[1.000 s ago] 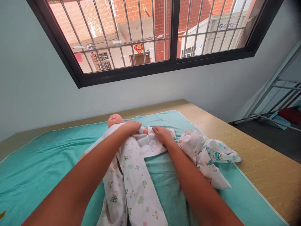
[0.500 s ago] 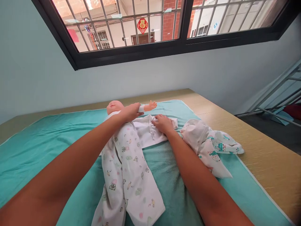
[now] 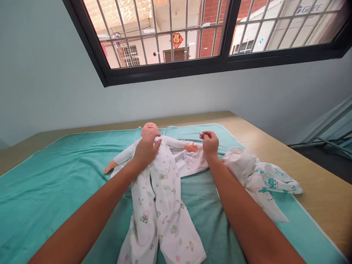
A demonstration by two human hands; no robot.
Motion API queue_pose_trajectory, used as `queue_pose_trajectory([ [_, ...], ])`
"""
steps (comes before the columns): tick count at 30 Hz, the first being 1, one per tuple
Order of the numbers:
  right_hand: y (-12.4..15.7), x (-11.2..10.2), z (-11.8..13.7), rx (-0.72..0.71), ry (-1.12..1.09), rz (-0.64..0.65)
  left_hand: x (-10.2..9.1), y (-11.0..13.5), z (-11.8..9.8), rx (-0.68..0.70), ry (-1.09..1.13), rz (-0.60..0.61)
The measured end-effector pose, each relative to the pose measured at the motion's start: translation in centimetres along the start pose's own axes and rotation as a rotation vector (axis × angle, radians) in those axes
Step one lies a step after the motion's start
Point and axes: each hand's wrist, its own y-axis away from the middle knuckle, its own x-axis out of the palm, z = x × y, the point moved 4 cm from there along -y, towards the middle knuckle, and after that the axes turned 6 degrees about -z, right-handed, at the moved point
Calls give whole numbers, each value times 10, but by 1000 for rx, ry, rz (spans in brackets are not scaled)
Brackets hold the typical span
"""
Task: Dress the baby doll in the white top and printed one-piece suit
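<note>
**Hand on Chest, Doll Lies Flat on Towel**

A doll (image 3: 150, 128) lies face up directly beneath a person's left hand (image 3: 147, 150), its head just beyond the fingers. The hand rests over the upper chest, thumb apart, seemingly to steady the body; whether the hidden fingertips pinch any cloth cannot be told. A printed garment (image 3: 167, 189) runs from under that hand toward the wearer of the camera, its legs spread apart.

The right hand (image 3: 210, 143) is raised just past the doll's outstretched arm (image 3: 189, 146), fingers curled toward the thumb; nothing shows between them, though a small pinch cannot be ruled out. Below and left of it, white cloth (image 3: 192, 164) lies spread under the arm, perhaps laid flat to keep the sleeve reachable. Beside the right forearm sits a bundle of patterned clothing (image 3: 265, 178), apparently set aside. Under both hands, a teal towel (image 3: 82, 165) probably cushions the tabletop (image 3: 261, 141).
</note>
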Motion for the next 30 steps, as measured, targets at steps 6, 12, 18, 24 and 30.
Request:
queue_pose_trajectory([
  [6,17,9,32,-9,-232,48,-32,58,72,-284,96,-99],
  [12,75,60,85,-178,-340,514,-13,91,98,-485,485,-8],
  [18,94,72,88,-182,-224,554,-10,91,93,-425,483,101],
  [24,99,68,94,-378,-54,486,-13,85,89,-489,482,97],
  [30,112,50,71,-294,-186,864,-31,100,85,-434,479,280],
])
